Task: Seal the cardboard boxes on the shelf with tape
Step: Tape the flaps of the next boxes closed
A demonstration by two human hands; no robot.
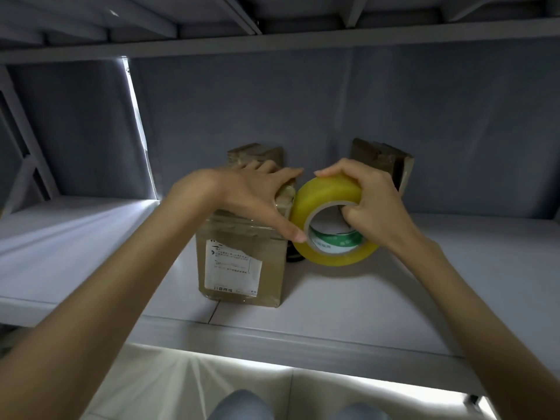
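Observation:
A small cardboard box (239, 262) with a white label on its front stands near the front edge of the grey shelf (348, 301). My left hand (251, 192) lies over the box's top, fingers spread, with the thumb reaching down to the tape roll's edge. My right hand (366, 201) grips a large yellowish tape roll (327, 192) just right of the box, fingers hooked through its core. A second cardboard box (257, 154) stands behind the first, mostly hidden. A third box (391, 165) stands at the back right, behind my right hand.
The shelf has a grey back wall and another shelf board (272, 43) close overhead. A small dark object (294, 256) sits on the shelf under the roll. Metal frame struts (21, 140) stand at the left. Pale floor tiles (188, 386) and my knees show below.

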